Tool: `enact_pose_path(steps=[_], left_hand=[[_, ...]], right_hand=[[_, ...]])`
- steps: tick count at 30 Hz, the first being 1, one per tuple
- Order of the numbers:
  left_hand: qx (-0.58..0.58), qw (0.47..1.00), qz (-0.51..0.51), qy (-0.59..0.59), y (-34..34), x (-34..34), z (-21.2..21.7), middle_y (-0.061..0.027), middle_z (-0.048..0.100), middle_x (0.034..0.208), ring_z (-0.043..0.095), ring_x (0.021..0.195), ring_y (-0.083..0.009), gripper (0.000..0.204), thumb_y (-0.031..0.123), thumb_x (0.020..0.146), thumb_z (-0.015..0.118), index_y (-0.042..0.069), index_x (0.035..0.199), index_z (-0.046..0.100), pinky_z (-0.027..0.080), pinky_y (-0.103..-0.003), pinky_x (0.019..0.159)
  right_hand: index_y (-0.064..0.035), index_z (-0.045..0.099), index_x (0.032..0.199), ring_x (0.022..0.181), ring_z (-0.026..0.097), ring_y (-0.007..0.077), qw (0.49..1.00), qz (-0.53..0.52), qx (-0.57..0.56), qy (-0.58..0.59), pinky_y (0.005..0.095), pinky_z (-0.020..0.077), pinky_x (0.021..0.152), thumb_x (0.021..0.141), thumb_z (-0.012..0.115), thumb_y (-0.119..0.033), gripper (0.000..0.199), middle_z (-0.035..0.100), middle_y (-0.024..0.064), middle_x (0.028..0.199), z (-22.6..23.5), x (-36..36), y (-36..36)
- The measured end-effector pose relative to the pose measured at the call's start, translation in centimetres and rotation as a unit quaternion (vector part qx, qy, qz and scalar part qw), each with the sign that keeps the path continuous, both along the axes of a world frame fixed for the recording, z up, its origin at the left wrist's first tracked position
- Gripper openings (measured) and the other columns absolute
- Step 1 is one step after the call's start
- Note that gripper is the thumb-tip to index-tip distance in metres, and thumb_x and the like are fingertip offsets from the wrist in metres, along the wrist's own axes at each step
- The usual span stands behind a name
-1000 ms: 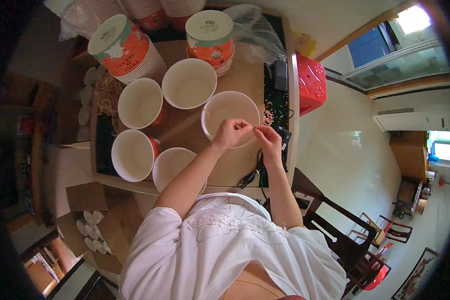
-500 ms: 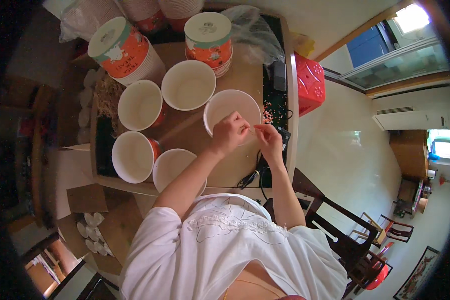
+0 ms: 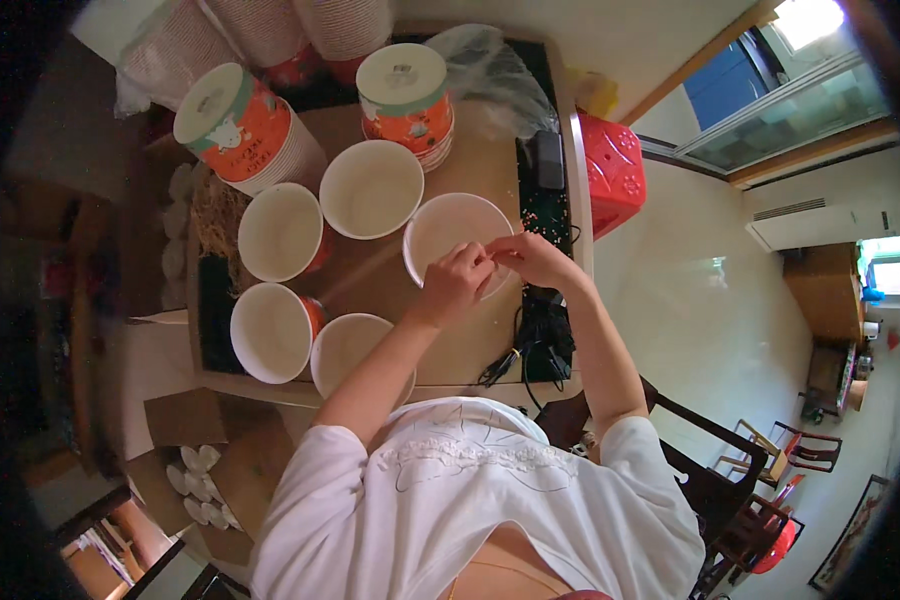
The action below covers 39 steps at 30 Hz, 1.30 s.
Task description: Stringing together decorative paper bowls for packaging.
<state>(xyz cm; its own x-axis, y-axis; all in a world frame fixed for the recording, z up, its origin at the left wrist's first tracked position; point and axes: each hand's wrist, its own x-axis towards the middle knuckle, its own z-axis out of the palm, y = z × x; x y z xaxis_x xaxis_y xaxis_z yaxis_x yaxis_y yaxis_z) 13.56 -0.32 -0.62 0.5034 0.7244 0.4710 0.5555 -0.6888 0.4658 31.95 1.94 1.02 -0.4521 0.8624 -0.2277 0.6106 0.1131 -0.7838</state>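
My left hand (image 3: 456, 284) is closed, its fingers curled, over the near rim of a white-lined paper tub (image 3: 448, 222). From the right, my right hand (image 3: 536, 262) meets it with bent, pinched fingertips. Whatever lies between the fingers is too small or hidden to make out. Left of this tub stand more open tubs: one (image 3: 370, 190) just behind, one (image 3: 278, 232) farther left, another (image 3: 270, 332) at the near left. A further tub (image 3: 355, 350) is partly covered by my left forearm. Small pink and white beads (image 3: 545, 215) lie scattered beyond my right hand.
Upside-down stacks of orange printed tubs (image 3: 242, 130) (image 3: 406, 100) stand at the back, near a clear plastic bag (image 3: 495, 75). Brown shredded filler (image 3: 220, 215) lies at the left. Black cables (image 3: 545, 335) lie at the near right. A red stool (image 3: 610, 170) stands beyond the table's right edge.
My right hand has swung up and turned inward, so its fingertips now meet my left hand's. My left hand has shifted slightly lower. The whole view has moved a little.
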Motion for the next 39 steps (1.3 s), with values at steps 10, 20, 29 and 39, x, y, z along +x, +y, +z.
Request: enact_pose_path(steps=[10, 20, 29, 39], left_hand=[[-0.101, 0.991, 0.062, -0.07, -0.1, 0.0, -0.5, -0.0048, 0.053, 0.08, 0.059, 0.072, -0.0244, 0.009, 0.008, 0.073, 0.064, 0.011, 0.079, 0.058, 0.049, -0.036, 0.059], [-0.093, 0.992, 0.037, 0.078, 0.0, -0.4, -1.4, -0.0059, 0.05, 0.081, 0.058, 0.075, -0.0234, 0.006, 0.007, 0.072, 0.062, 0.01, 0.075, 0.059, 0.05, -0.037, 0.061], [-0.125, 0.988, 0.073, 0.053, -0.1, -0.2, -1.5, -0.0057, 0.052, 0.082, 0.059, 0.078, -0.0233, 0.005, 0.013, 0.075, 0.06, 0.014, 0.078, 0.064, 0.051, -0.037, 0.061], [-0.375, 0.926, 0.052, -0.004, 0.0, 0.4, -0.2, -0.0117, 0.065, 0.079, 0.063, 0.073, -0.0324, 0.021, 0.016, 0.078, 0.06, 0.007, 0.096, 0.052, 0.049, -0.043, 0.064]], right_hand=[[-0.0022, 0.063, 0.086, 0.068, 0.063, 0.0231, 0.998, -0.03, 0.058, -0.009, 0.0328, 0.0485, 0.064, 0.077, 0.061, -0.011, 0.012, 0.065, 0.012, 0.076, 0.8, 0.3, -2.0], [-0.0018, 0.062, 0.087, 0.067, 0.063, 0.0229, 0.993, -0.1, 0.034, 0.047, 0.0321, 0.0478, 0.059, 0.077, 0.058, -0.005, 0.012, 0.064, 0.013, 0.075, -0.8, 0.0, -2.4], [-0.0085, 0.064, 0.085, 0.076, 0.063, 0.03, 0.987, -0.061, 0.05, -0.138, 0.0396, 0.0495, 0.066, 0.071, 0.061, -0.021, 0.019, 0.064, 0.0123, 0.08, -1.4, -0.6, -2.1], [-0.0087, 0.065, 0.091, 0.079, 0.063, 0.0301, 0.995, -0.036, 0.056, -0.07, 0.0368, 0.0497, 0.069, 0.077, 0.058, -0.011, 0.016, 0.065, 0.0125, 0.085, 0.2, 0.1, -1.2]])
